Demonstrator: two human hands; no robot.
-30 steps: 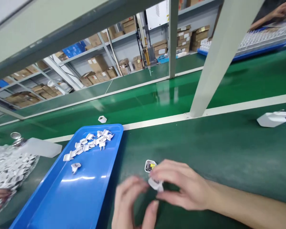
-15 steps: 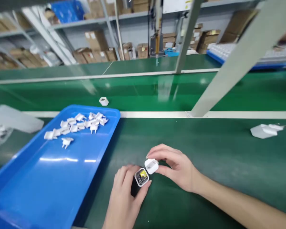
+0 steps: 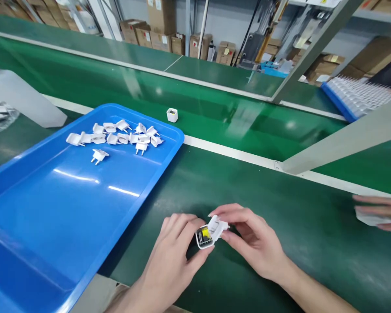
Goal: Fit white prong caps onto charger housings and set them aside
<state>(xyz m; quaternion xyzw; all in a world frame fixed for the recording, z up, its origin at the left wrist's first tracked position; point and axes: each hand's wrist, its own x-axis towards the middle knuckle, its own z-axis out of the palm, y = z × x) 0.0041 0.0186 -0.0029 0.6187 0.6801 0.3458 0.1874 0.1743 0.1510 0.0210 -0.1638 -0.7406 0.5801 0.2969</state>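
Between the fingers and thumb of my left hand [image 3: 174, 252] is a white charger housing [image 3: 200, 244], its open end up and a yellow part and dark circuitry showing inside. My right hand [image 3: 256, 241] pinches a white plug cap [image 3: 216, 227] with pins. The cap is tilted over the right edge of the housing's opening and appears to touch it; the exact contact is hard to see. More white plug caps [image 3: 99, 155] lie mostly in a loose cluster at the far end of a blue tray [image 3: 84, 243], left of my hands.
Another housing [image 3: 172, 114] stands on the green belt [image 3: 211, 111] behind the tray. At the right, another person's hand [image 3: 381, 211] covers a white piece. A slanted metal post [image 3: 345, 145] rises there. A blue tray of white parts [image 3: 361, 95] sits at the back right.
My view has turned, shifting the scene. The plug cap has tipped over the housing's opening, where before it was beside it. Another person's hand has come in at the right onto the white piece.
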